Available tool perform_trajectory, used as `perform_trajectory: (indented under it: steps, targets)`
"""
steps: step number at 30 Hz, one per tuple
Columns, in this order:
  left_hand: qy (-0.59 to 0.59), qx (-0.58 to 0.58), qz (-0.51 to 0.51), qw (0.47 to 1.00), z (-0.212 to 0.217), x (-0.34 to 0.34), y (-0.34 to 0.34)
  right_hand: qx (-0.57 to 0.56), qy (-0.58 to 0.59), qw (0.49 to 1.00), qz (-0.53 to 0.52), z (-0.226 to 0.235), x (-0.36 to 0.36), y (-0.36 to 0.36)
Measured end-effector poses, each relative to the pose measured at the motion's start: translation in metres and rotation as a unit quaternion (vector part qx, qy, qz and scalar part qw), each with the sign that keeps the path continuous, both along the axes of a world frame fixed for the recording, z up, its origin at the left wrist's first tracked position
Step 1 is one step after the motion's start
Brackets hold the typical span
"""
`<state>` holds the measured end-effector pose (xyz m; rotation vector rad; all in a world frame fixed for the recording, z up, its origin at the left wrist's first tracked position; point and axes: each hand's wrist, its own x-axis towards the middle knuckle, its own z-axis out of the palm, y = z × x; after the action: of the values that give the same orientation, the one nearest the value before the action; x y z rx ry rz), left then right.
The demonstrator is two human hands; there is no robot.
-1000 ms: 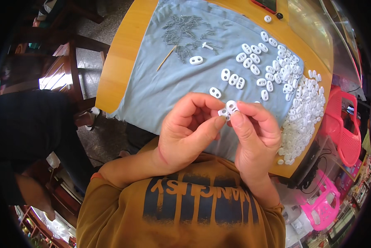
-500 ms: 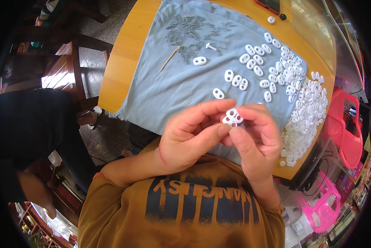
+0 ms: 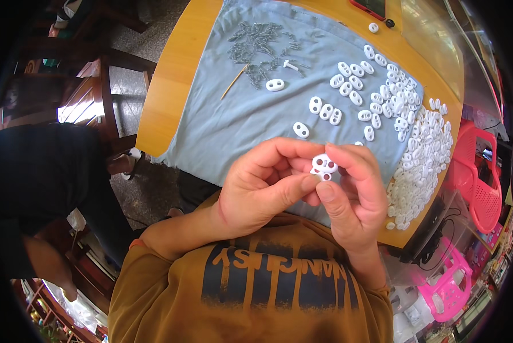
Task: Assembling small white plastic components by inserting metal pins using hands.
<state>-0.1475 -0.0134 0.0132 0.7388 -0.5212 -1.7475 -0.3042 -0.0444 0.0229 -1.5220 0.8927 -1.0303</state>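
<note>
Between my two hands is a white plastic cord lock [image 3: 324,164] with two round holes, and a second holed white part shows just below it. My left hand [image 3: 271,186] pinches it from the left, thumb and fingertips closed. From the right, my right hand [image 3: 354,197] grips it between thumb and forefinger. Fingertips hide part of both pieces. Just beyond the hands, a loose two-hole white piece [image 3: 301,130] lies on the blue cloth [image 3: 228,126], with a short row of similar white pieces [image 3: 325,111] behind it.
Small metal springs [image 3: 256,43] lie at the cloth's far left, near a thin wooden stick [image 3: 233,82] and a white pin-like part [image 3: 291,64]. A large heap of white parts [image 3: 425,154] covers the right. Pink plastic chairs [image 3: 479,177] stand beyond; another person [image 3: 50,188] is at left.
The white cord lock has turned between my fingers, so its two-hole face now shows more squarely. Both hands remain almost in the same place.
</note>
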Motion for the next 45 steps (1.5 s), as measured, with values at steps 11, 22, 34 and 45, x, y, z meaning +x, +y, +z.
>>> perform_trajectory:
  steps: [11, 22, 34, 45]
  targets:
    - [-0.053, 0.039, -0.003, 0.998, 0.001, -0.001, 0.002, 0.085, -0.081, 0.992, -0.039, 0.001, 0.002, 0.004]
    - [-0.026, 0.028, -0.012, 0.999, 0.006, -0.004, 0.003, 0.045, -0.073, 0.996, 0.006, -0.002, -0.001, 0.002]
    - [-0.026, -0.014, -0.066, 0.997, 0.009, 0.001, 0.003, -0.082, 0.027, 0.996, 0.032, 0.003, -0.008, -0.008]
    - [-0.131, -0.102, 0.005, 0.986, -0.002, -0.006, 0.011, -0.183, 0.010, 0.982, 0.036, -0.009, 0.001, -0.008]
